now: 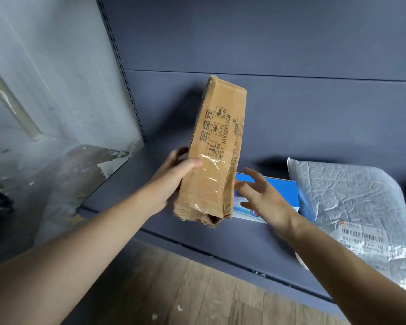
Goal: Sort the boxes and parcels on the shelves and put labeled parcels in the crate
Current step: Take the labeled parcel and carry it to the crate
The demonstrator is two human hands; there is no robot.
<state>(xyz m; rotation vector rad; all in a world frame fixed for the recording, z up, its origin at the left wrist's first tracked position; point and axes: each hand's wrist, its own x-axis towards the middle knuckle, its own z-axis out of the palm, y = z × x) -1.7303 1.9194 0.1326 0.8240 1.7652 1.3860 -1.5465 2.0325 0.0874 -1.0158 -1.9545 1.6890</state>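
The long cardboard box point(217, 146) is held tilted above the shelf point(131, 184), gripped near its lower end by the left hand point(174, 177). The right hand point(260, 195) is spread wide just beside it, over a blue box point(284, 188).

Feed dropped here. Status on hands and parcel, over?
Left hand grips long cardboard box, tilted above shelf. Right hand open beside it. Blue box, labeled grey parcel lie on shelf.
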